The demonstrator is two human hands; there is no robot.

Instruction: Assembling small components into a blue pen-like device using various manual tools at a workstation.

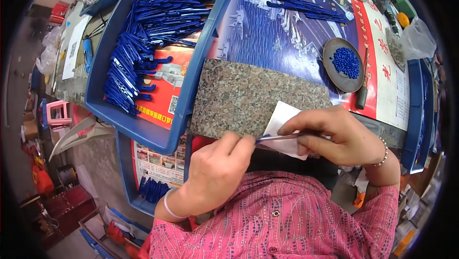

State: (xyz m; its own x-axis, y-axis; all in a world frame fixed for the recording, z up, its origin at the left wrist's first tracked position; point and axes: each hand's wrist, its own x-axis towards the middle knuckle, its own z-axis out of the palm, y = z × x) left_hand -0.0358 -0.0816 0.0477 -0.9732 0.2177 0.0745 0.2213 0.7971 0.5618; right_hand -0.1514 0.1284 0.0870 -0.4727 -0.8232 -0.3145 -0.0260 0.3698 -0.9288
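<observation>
Both hands meet low in the middle, right over the near edge of the granite slab [253,97]. The left hand [217,168] has thumb and forefinger pinched tight on one end of a thin blue strip [279,137]; the right hand [334,137] pinches the other end, fingers curled over it, with a white paper [283,118] tucked underneath. So the strip lies almost level, long axis running left to right between the two grips, tilting up just slightly toward the right hand. Neither hand is nearer; each has an end, and the bare middle of the strip shows in the gap between the fingertips. Up and left, well apart from the hands, a blue tray [191,91] is heaped with more blue strips [158,25], its wall touching the slab's left side. A smaller bunch [306,3] lies on the poster at the top. To the right, beyond the slab, a dark dish [334,75] holds blue pellets [345,61], with a tool's handle [362,97] just beside it. A second tray [125,173] below holds a few more strips.
</observation>
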